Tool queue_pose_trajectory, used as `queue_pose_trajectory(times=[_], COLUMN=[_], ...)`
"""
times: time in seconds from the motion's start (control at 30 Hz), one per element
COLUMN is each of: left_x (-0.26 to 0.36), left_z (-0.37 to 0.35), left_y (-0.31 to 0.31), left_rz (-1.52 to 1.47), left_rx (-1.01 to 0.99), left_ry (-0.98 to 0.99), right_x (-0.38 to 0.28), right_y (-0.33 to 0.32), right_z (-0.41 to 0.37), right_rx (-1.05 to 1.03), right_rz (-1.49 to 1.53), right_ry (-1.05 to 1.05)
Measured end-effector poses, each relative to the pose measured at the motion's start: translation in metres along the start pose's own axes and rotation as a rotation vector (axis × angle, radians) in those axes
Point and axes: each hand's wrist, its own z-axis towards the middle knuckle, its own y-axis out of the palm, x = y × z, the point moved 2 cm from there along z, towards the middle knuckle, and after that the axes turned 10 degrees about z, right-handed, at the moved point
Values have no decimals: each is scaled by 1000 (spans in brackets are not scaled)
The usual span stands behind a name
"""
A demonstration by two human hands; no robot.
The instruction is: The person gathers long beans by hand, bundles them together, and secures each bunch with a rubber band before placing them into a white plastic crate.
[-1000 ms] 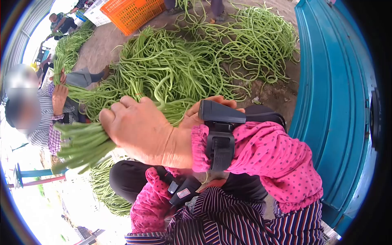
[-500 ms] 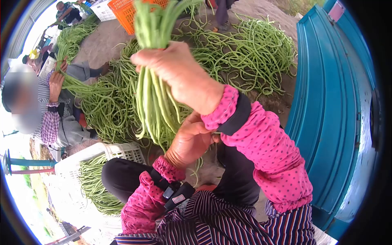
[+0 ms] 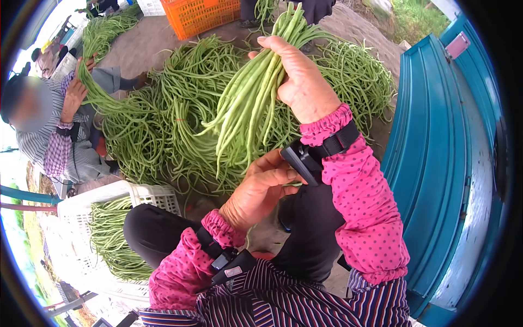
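Note:
Raised over the pile, my right hand [image 3: 300,76] is closed around a bundle of long beans [image 3: 246,98]. The short ends stick out above the fist, and the long tails fan down to the lower left. Just below, my left hand [image 3: 260,188] has its fingers curled together beside the black device [image 3: 303,162] strapped to my right wrist. What those fingers pinch, if anything, I cannot tell. Behind both hands spreads a large heap of loose long beans [image 3: 147,133] on the ground.
At the lower left is a white crate [image 3: 155,197] with long beans inside. A co-worker [image 3: 65,136] on the left holds a bunch of beans. An orange crate [image 3: 202,19] stands at the back, and a blue metal door [image 3: 430,163] borders the right side.
My right hand has moved right with the bundle and turned, so the bundle now slants. The black wrist device has come into view. My left hand has shifted slightly right and up.

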Motion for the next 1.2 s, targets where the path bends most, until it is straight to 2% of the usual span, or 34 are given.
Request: queue_pose_trajectory(times=[0.27,0.4,0.63,0.73,0.9,1.0,1.07,1.2], left_x=[8,12,11,22,61,90,114,148], left_z=[-4,-4,-2,-9,-35,-51,-54,-55], left_y=[14,18,4,-8,-32,-57,-63,-81], left_rz=[38,19,45,157,297,527,526,690], left_rx=[60,78,72,166,298,523,709,745], left_ry=[14,11,1,-18,16,198,326,487], right_x=[2,2,9,7,16,27,31,47], right_y=[-2,-2,2,2,6,8,14,40], right_z=[5,9,6,-12,-14,-16,-12,-32], right_rx=[10,-54,-95,-226,-251,-275,-295,-372], right_rz=[-30,-101,-38,-160,-358,-527,-622,-679], right_ry=[-39,-26,-98,-150,-181,-156,-147,-138])
